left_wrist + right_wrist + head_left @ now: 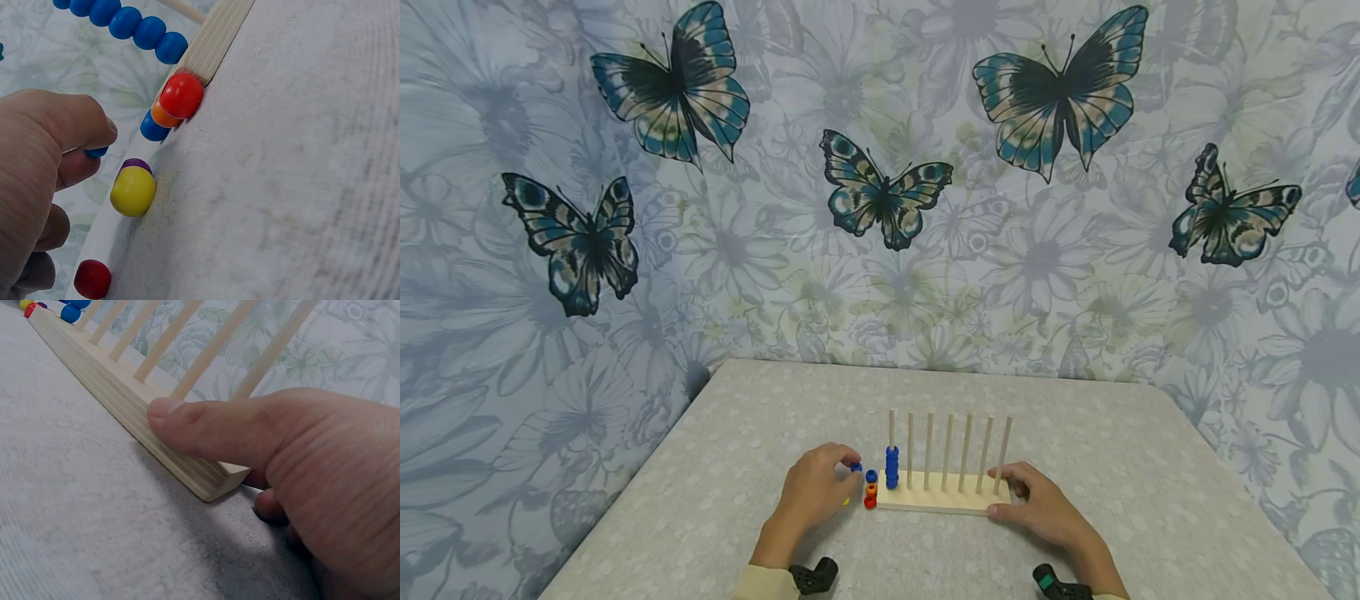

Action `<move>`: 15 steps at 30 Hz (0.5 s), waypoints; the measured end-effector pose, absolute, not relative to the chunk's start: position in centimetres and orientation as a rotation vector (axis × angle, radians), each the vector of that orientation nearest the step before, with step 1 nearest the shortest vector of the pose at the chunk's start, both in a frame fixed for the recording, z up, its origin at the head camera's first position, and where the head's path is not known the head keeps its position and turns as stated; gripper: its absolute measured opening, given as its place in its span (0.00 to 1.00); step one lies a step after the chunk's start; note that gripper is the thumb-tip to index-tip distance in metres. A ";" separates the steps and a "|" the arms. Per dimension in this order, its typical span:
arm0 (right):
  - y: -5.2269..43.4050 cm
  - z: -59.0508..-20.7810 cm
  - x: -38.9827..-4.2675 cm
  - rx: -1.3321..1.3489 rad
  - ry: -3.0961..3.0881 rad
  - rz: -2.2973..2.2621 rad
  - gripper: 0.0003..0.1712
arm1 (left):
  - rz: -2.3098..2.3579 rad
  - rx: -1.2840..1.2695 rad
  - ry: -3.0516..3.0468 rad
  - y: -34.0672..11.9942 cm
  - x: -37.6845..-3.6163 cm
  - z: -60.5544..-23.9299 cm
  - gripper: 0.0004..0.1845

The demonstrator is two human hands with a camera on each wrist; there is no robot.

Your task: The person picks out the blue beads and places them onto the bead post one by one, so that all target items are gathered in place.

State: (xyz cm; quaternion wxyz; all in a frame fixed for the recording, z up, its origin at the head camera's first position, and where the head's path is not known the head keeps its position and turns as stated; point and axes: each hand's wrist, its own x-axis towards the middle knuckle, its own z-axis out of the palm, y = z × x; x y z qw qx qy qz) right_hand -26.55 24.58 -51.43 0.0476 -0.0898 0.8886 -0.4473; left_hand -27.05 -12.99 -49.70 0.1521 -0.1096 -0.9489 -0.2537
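A blue bead is pinched in the fingertips of the left hand, just left of the wooden peg board. The board's right end is gripped by the right hand, thumb curled on its front edge. Loose beads lie on the surface between the left hand and the board.

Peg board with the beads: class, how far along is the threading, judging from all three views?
Done: the leftmost peg holds a stack of blue beads; the other six pegs stand bare. In hand: the left hand pinches one blue bead, while the right hand grips the wooden base. Left: loose beads beside the base, among them red, yellow and dark red.
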 end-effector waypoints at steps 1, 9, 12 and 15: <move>24.6 -51.5 -26.6 -0.272 2.715 -1.359 0.33 | -0.727 -0.305 -2.716 -13.0 -27.1 -49.7 0.09; 24.6 -51.8 -26.7 -0.260 2.737 -1.334 0.32 | -0.736 -0.271 -2.652 -13.0 -27.0 -49.7 0.09; 24.5 -51.8 -26.8 -0.244 2.727 -1.344 0.32 | -0.733 -0.271 -2.637 -13.0 -27.0 -49.6 0.08; 24.5 -51.7 -26.8 -0.243 2.727 -1.348 0.32 | -0.728 -0.271 -2.625 -13.0 -26.9 -49.4 0.09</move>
